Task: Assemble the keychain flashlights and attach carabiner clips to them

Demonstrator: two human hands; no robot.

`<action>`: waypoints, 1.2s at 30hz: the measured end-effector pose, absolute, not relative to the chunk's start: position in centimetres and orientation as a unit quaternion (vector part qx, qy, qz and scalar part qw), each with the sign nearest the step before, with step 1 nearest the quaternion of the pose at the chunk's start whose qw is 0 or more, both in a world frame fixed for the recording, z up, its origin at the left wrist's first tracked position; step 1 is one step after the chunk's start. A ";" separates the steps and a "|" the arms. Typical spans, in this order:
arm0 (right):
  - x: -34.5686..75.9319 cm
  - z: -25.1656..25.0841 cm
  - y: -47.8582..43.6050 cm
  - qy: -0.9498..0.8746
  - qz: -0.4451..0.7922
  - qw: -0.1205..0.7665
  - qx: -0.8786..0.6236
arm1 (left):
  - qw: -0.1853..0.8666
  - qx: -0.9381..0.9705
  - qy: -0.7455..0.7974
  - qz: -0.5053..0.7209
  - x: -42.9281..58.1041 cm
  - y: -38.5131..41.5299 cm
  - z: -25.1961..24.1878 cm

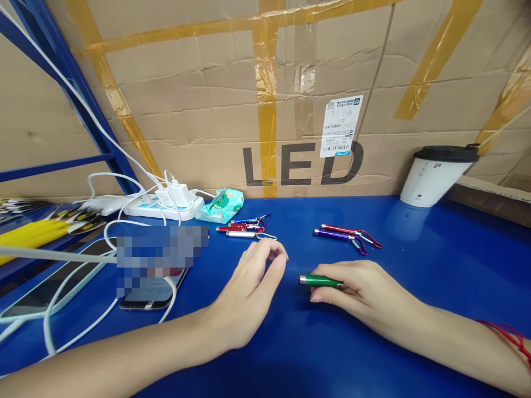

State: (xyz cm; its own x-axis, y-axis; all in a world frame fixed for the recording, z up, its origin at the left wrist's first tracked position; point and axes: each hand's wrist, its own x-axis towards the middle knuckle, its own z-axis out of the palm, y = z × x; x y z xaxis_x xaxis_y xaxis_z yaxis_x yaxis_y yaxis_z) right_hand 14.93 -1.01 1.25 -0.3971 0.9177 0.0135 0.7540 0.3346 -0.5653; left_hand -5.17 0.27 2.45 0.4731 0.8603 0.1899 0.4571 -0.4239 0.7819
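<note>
My right hand (360,290) lies on the blue table (415,265) with its fingers closed round a green keychain pen light (320,281), whose silver tip points left. My left hand (253,287) rests just left of it, fingers held together and slightly curled, holding nothing that I can see. Beyond the left hand lies a small pile of red, blue and silver pen lights (244,228). A red and a purple pen light (344,233) with carabiner clips lie beyond the right hand.
A taped cardboard box marked LED (298,110) walls off the back. A white lidded cup (437,174) stands at the back right. At the left are a power strip with chargers (166,204), a tissue pack (226,203), white cables and phones (151,296).
</note>
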 end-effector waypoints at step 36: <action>14.9 1.1 -1.4 -0.838 0.206 0.158 -0.481 | 0.420 0.756 0.426 0.264 -4.7 0.7 1.9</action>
